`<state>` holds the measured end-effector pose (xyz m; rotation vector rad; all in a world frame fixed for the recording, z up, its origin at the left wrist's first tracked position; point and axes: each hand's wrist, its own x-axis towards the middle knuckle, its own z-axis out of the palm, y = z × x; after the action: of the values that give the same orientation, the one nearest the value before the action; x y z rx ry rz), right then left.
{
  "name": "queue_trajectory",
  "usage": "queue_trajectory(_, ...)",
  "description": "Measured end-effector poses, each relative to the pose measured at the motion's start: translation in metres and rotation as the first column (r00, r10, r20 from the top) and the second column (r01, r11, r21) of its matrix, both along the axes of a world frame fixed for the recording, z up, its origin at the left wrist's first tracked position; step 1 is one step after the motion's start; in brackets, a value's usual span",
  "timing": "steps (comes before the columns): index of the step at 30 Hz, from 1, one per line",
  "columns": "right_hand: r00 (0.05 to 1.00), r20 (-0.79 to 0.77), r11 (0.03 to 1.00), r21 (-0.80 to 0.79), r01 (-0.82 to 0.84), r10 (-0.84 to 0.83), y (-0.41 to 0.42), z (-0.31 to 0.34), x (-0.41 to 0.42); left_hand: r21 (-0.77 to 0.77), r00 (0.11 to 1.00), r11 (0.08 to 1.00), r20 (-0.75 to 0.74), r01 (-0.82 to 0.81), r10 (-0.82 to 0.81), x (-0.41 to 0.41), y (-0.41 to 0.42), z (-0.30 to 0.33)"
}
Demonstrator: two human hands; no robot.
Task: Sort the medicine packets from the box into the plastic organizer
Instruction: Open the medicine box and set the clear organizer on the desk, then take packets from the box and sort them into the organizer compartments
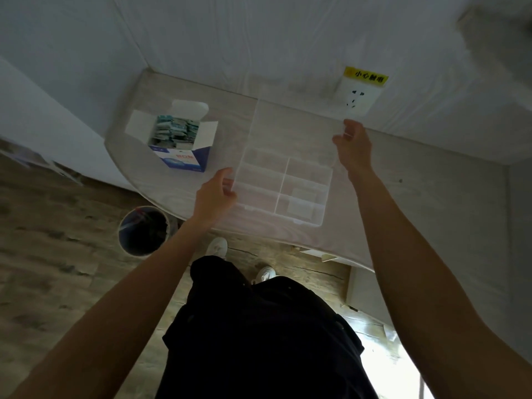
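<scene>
Nothing has been sorted yet, as far as I can see from here: the box [178, 139] stands open on the far left of the table [431, 182], its flaps folded out and the medicine packets [174, 131] still crammed inside it in a blue-green heap, while the compartments of the plastic organizer [288, 185] look bare, though the plastic is so clear and the light so dim that I would not swear to every cell. The organizer lies near the table's front edge, to the right of the box and apart from it, with its clear lid [293, 125] swung up and back toward the wall. So the job seems to be at the opening stage, with the whole sorting left to do. The left hand [217, 194] is at the organizer's near-left corner, thumb up along the edge and fingers curled in against the side, steadying the tray as far as I can judge. The right hand [352, 146] is up at the lid's far right corner, its fingers bent round the rim there, and it appears to pinch the lid's edge; how tightly, I cannot tell. Neither hand has a packet in it. A wall socket [358, 100] with a yellow label sits just behind the lid, and a bin [144, 230] stands on the floor below the table's left side.
</scene>
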<state>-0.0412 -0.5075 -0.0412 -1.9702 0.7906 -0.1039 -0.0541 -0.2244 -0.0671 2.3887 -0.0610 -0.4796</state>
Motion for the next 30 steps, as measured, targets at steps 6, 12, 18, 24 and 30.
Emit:
queue_trajectory(6,0.982,-0.044,0.978,-0.091,-0.186,0.183,0.015,-0.006,-0.019,-0.029,0.997,0.999,-0.069,0.041,-0.043,-0.004,0.008,0.003)
queue_trajectory(12,0.93,0.149,0.937,-0.153,-0.314,0.336,0.078,0.031,-0.032,-0.053,0.96,0.983,0.231,0.174,-0.157,0.0,0.036,0.044)
queue_trajectory(18,0.822,0.305,0.844,-0.417,-0.339,0.481,0.163,0.071,-0.008,0.071,0.727,0.971,0.651,0.229,-0.219,0.051,0.093,0.093)
queue_trajectory(24,0.781,0.064,0.642,-0.614,-0.459,0.621,0.232,0.05,0.058,0.155,0.894,0.947,0.316,0.282,-0.318,0.098,0.12,0.068)
queue_trajectory(30,0.784,-0.341,0.392,-0.72,-0.573,0.519,0.264,0.041,0.088,0.141,0.864,0.945,0.382,0.296,-0.328,0.106,0.127,0.045)
